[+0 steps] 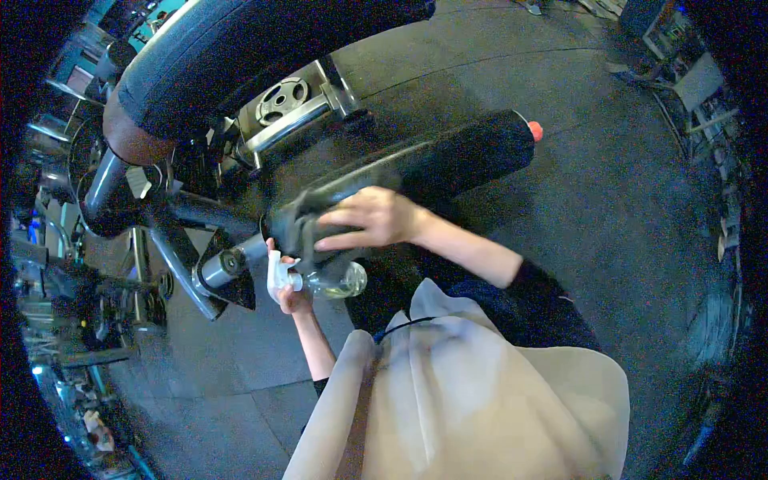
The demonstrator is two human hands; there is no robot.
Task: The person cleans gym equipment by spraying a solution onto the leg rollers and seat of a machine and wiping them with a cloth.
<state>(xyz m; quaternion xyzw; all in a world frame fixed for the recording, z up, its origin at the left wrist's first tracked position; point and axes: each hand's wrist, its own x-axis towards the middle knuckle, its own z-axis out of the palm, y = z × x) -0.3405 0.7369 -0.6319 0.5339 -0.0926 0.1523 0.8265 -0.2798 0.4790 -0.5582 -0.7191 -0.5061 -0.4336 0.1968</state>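
My left hand (pixel 293 299) is wrapped round the white trigger head of a clear spray bottle (pixel 340 281). The bottle lies on its side in the air, base toward the right, with some liquid inside. Above it, my right hand (pixel 372 218) is on a dark grey cloth (pixel 302 218), fingers stretched over it and slightly smeared by motion. Beneath the cloth is the left end of a long black padded roller (pixel 448 160) with a red tip at its far end. The cloth's edges blur into the black padding.
A large dark padded cushion (pixel 240 56) of the exercise machine overhangs the upper left. Metal frame tubes (pixel 180 252) run below it. A weight plate (pixel 282 101) lies behind, beside a chrome bar (pixel 288 126). More gym equipment lines both edges over the dark rubber floor (pixel 624 240).
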